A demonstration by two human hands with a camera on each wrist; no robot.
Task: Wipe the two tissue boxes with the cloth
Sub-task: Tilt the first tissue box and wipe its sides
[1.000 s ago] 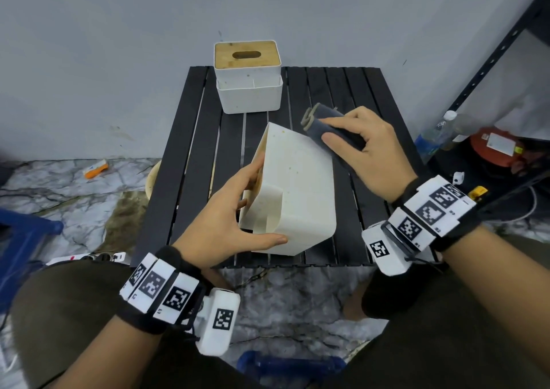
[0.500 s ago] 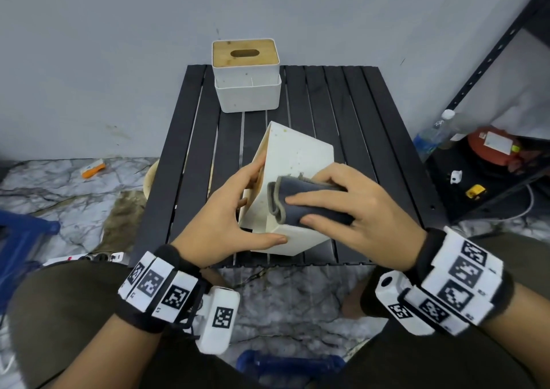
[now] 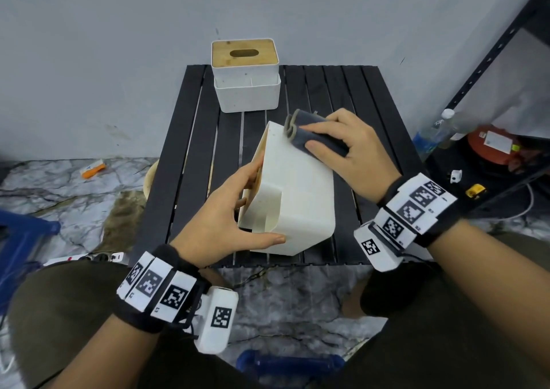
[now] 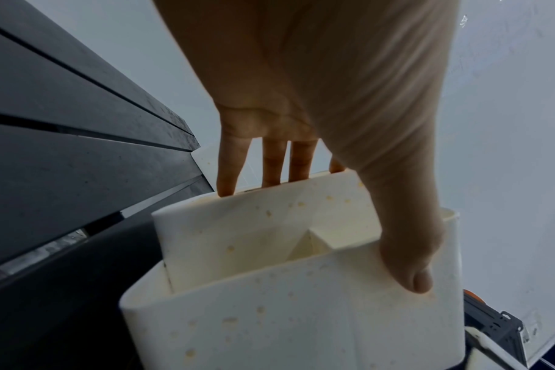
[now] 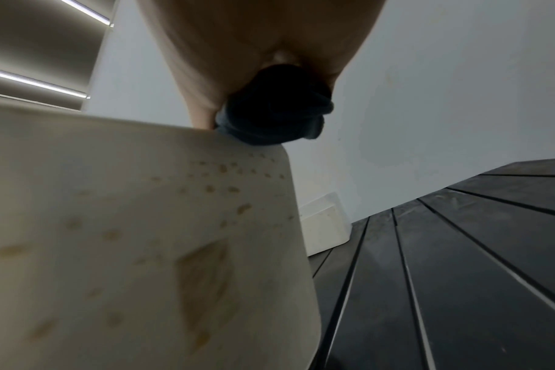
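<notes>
A white tissue box [image 3: 297, 192] lies tipped on its side on the black slatted table [image 3: 190, 162], its wooden lid facing left. My left hand [image 3: 235, 210] holds it, thumb along the near edge, fingers on the lid side; the left wrist view shows the stained box [image 4: 270, 313] under the thumb. My right hand [image 3: 345, 150] grips a folded dark grey cloth [image 3: 309, 132] and presses it on the box's far upper edge. In the right wrist view the cloth [image 5: 276, 110] sits on the spotted box [image 5: 143, 237]. A second white tissue box [image 3: 247, 76] with a wooden lid stands upright at the table's back.
A grey wall stands right behind the table. A black metal shelf [image 3: 488, 61] on the right holds a plastic bottle [image 3: 431, 135] and an orange device [image 3: 494, 147]. The marble floor on the left carries an orange item [image 3: 93, 169] and a blue stool [image 3: 20, 239].
My right hand slid the cloth down the box's upper face towards me, then back up to the far edge. The left hand kept its hold on the box.
</notes>
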